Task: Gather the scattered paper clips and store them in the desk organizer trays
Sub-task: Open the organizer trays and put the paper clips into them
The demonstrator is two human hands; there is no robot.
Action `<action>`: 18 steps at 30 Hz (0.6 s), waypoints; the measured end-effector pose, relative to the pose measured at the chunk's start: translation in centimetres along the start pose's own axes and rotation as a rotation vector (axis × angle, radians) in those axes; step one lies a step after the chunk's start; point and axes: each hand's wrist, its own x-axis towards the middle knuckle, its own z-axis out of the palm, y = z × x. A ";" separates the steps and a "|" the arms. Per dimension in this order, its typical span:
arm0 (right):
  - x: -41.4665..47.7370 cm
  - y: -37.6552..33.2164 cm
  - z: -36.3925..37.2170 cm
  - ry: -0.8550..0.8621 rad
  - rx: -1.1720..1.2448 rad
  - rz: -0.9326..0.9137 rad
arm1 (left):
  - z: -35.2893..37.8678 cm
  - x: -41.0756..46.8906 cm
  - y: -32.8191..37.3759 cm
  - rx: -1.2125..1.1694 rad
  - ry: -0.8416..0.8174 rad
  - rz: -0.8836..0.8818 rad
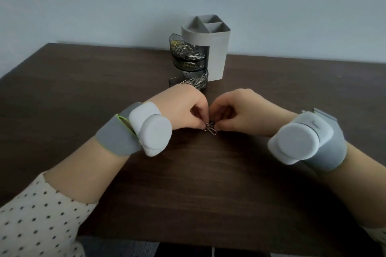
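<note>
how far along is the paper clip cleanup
Mostly done: the organizer has clips in three swing-out trays. In hand: left hand and right hand pinch a small clip cluster on the table, the only loose ones visible. Left: dropping that cluster into a tray.

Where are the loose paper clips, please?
In the head view, the loose paper clips lie on the table, pinched between the left hand and right hand, in front of the lowest tray.
</note>
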 end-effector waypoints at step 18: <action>-0.4 -0.7 0.7 0.015 -0.044 0.010 | 0.2 -0.4 0.3 -0.009 -0.007 -0.052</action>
